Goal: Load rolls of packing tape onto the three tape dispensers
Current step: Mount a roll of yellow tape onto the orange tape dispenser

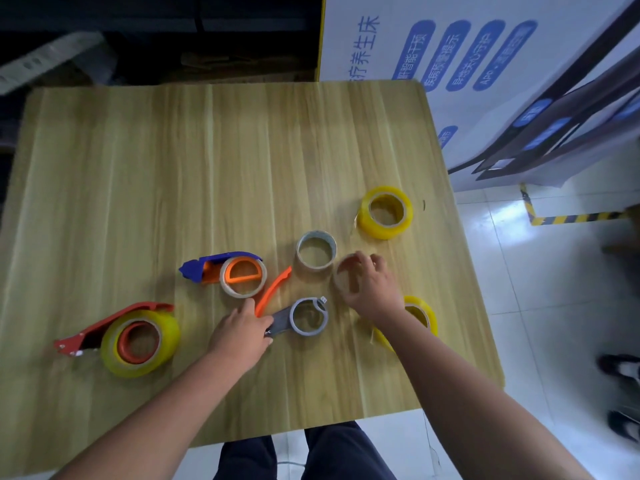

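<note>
Three dispensers lie on the wooden table. The red dispenser at the left carries a yellow roll. The blue dispenser carries a thin clear roll on its orange hub. The grey dispenser with an orange handle has a bare hub; my left hand grips its body. My right hand closes over a clear tape roll. Loose rolls: one clear roll, a yellow one far right, another yellow roll half hidden under my right wrist.
A white printed board leans beyond the table's right rear corner. White floor tiles lie to the right, with black shoes at the edge. My legs are below the near table edge.
</note>
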The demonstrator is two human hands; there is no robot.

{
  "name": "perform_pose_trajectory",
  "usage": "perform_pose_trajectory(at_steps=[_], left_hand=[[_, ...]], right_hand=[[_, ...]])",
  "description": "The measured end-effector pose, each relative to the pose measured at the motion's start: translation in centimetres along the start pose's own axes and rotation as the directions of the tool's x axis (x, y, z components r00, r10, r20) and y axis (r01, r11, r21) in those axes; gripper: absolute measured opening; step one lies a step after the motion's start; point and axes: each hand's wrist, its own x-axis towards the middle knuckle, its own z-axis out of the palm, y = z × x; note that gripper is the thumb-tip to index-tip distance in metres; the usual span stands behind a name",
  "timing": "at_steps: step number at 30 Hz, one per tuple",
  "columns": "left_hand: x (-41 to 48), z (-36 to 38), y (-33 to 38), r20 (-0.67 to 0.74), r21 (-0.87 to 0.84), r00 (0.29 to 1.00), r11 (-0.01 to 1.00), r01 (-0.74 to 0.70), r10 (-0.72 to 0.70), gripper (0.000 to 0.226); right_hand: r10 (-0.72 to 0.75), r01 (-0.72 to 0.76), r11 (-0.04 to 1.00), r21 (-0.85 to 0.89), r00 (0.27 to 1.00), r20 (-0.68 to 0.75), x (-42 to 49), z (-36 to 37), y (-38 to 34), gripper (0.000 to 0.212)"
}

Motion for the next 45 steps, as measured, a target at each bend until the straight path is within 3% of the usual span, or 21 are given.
perform_pose_trajectory(at_steps=[5, 7, 10, 13, 15, 17, 21, 25, 32, 39, 45], left_hand=[[0.4, 0.0, -0.2, -0.032, -0.011, 0.999, 1.000, -0.011, 0.010, 0.036], [0.6, -0.1, -0.4, -0.052, -0.020, 0.998, 1.000, -0.020, 0.019, 0.038], [0.5, 0.2, -0.6, -0.086, -0.037, 0.996, 0.999, -0.030, 0.026, 0.040], [0.2, 0.7, -0.9, -0.107, -0.066, 0.994, 0.997, -0.038, 0.031, 0.044], [0.0, 1.0, -1.2, -0.128, -0.088, 0.991, 0.995, -0.039, 0.027, 0.049], [-0.3, 1.5, -1.6, -0.144, -0.107, 0.990, 0.994, -0.025, 0.009, 0.057], [-1.5, 2.4, -2.4, -0.224, -0.133, 0.974, 0.991, 0.000, -0.030, 0.075], [-2.6, 2.6, -3.0, -0.292, -0.228, 0.956, 0.973, -0.040, -0.029, 0.087], [-2.9, 1.1, -3.4, -0.210, -0.399, 0.972, 0.917, 0.016, -0.109, 0.073], [-3.0, 1.3, -4.1, -0.193, -0.491, 0.975, 0.871, 0.003, -0.112, 0.065], [-2.9, 1.9, -4.1, -0.229, -0.593, 0.962, 0.805, -0.017, -0.148, 0.055]], right_hand=[[0.009, -0.010, 1.000, 0.011, 0.997, 0.078, -0.2, 0.2, 0.2, 0.095], [-0.032, 0.032, 0.999, 0.003, 0.997, 0.066, 0.2, -0.4, 0.6, 0.086], [-0.064, 0.062, 0.998, -0.025, 0.995, -0.082, 2.4, -2.6, 1.8, 0.062], [-0.074, 0.038, 0.963, -0.266, 0.989, -0.126, 6.6, -5.4, 3.6, 0.062], [-0.069, 0.034, 0.908, -0.418, 0.995, -0.068, 9.4, -6.7, 4.9, 0.059], [-0.030, 0.031, 0.886, -0.462, 0.999, 0.009, 11.2, -7.2, 5.9, 0.049], [-0.093, 0.096, 0.930, -0.355, 0.995, 0.024, 11.4, -6.9, 6.8, 0.036], [-0.126, 0.118, 0.987, -0.112, 0.989, -0.076, 7.9, -6.7, 6.3, 0.026], [-0.264, 0.292, 0.949, 0.115, 0.941, -0.210, -2.5, -7.0, 2.1, 0.024], [-0.380, 0.378, 0.906, 0.191, 0.925, -0.027, -8.6, -3.2, -1.7, 0.030], [-0.324, 0.307, 0.940, 0.152, 0.940, 0.108, -8.5, -0.3, -2.0, 0.023]])
